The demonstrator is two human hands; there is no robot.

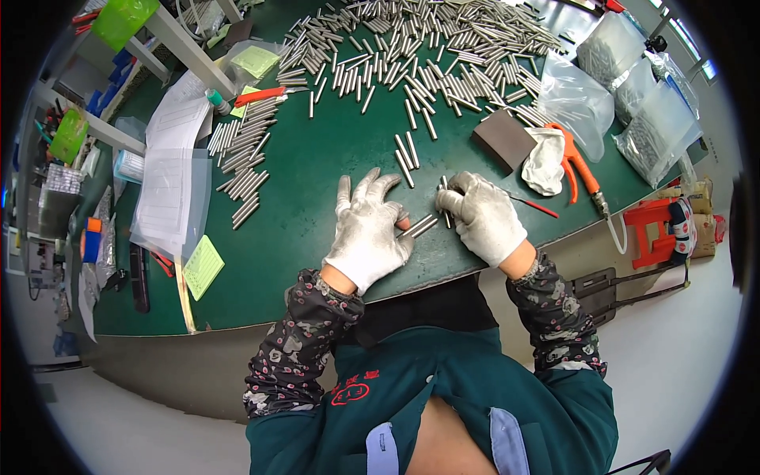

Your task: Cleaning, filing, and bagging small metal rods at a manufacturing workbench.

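Note:
Both my hands wear white, smudged gloves above the green table [317, 150]. My left hand [366, 231] has its outer fingers spread over the tabletop. Its thumb and a bare fingertip close on a few short steel pins [421, 226], which stick out to the right. Curled on the right, my right hand [480, 215] pinches at least one more steel pin [445, 198] between thumb and fingers; the fingers partly cover it. Just beyond my hands lie loose steel pins [404, 161], touching neither hand.
A large heap of steel pins [427, 39] spreads across the back. More pins [247, 166] form a column at left, beside papers [170, 150]. On the right are a brown block [503, 141], a white cloth [544, 162], an orange air gun [578, 162] and bagged pins [657, 131].

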